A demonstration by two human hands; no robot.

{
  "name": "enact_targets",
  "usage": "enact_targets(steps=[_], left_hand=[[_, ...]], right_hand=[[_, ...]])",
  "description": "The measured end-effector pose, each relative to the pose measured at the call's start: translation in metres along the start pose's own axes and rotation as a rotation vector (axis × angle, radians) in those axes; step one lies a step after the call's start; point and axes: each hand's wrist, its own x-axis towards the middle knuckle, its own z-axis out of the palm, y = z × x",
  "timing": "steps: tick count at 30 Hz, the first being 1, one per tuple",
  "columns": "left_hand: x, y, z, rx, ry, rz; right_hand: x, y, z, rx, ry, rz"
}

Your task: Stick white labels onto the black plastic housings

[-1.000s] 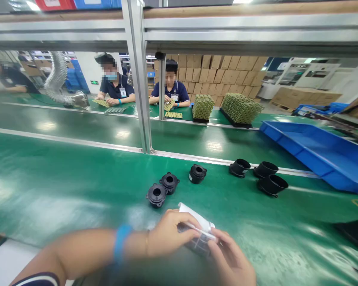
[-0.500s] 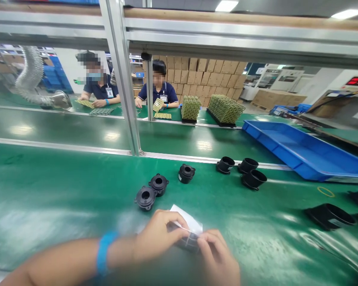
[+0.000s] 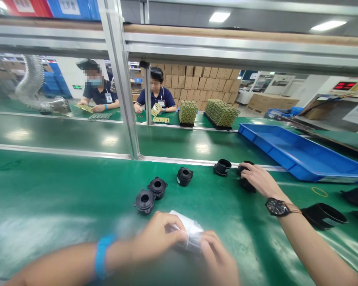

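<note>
Low in the middle of the view, a sheet of labels point(image 3: 188, 225) spans my two hands. It is white on the far part, with a grid of glossy squares nearer me. My left hand point(image 3: 159, 234), with a blue band on its wrist, pinches its left side between thumb and fingers. At the sheet's right edge my right hand point(image 3: 217, 252) is closed on it, partly blurred. Just beyond stand black round housings: one flanged housing point(image 3: 144, 201) touches a second point(image 3: 157, 187), and a third point(image 3: 184, 176) with a small white label sits apart.
From the right, another person's hand point(image 3: 260, 180) with a wristwatch reaches onto black cups at the bench's far edge. One more black cup point(image 3: 222, 167) stands beside them. A blue tray point(image 3: 301, 153), yellow ring point(image 3: 319, 192) and larger black housing point(image 3: 325, 215) are at right.
Another person's arm has come in from the right, its hand now on the black cups. My hands keep hold of the label sheet, nearly in place. The view has tilted up slightly.
</note>
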Motion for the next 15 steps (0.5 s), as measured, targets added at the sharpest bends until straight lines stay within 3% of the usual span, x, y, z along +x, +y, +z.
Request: enact_targets(steps=[9, 12, 15], left_hand=[[0.0014, 0.0011, -0.0022, -0.002, -0.051, 0.024], [0.0018, 0.0008, -0.0021, 0.043, -0.046, -0.004], [0.0020, 0.0014, -0.0019, 0.047, -0.057, -0.018]], right_hand=[[0.0033, -0.0010, -0.0021, 0.036, 0.020, 0.017], [0.0026, -0.0032, -0.0015, -0.055, 0.080, -0.080], [-0.0022, 0.0002, 0.0039, -0.209, 0.141, -0.297]])
